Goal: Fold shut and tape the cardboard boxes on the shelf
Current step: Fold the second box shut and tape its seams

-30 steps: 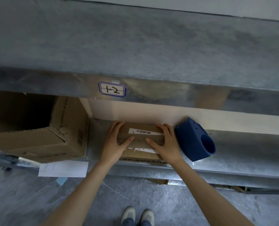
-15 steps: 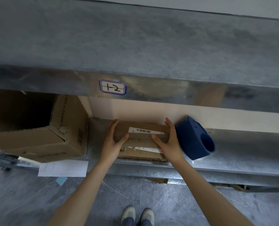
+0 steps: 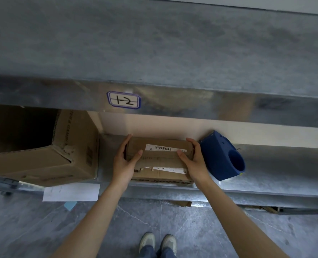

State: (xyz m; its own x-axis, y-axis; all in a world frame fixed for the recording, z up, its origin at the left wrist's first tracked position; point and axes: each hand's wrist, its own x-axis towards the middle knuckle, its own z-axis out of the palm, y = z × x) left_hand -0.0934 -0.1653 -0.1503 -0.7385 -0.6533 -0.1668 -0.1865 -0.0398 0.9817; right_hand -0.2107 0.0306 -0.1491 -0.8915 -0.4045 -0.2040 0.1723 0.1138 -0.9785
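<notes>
We saw the small cardboard box (image 3: 160, 161) lying on the metal shelf (image 3: 277, 161), near its front edge, between the large cardboard box (image 3: 42, 151) on the left and the blue tape dispenser (image 3: 223, 157) on the right. The left hand (image 3: 124, 162) gripped the left end of the small box, with the thumb on the top and the fingers along the side. The right hand (image 3: 195, 162) gripped the right end in the same way, so the 2 hands clamped the box between them. The top flaps lay flat, and we judged that the folding step on this box was about done and the hands were keeping it closed or squaring it. We could not tell whether any fresh tape crossed the seam. The next move, in our judgement, called for 1 hand to keep the flaps down while the other hand reached for the dispenser just beside it. The long axis of the box ran left to right, along the shelf edge. Its top faced up, and the barcode label (image 3: 163, 148) was on the far half. The large box lay on its side with its opening toward the left.
</notes>
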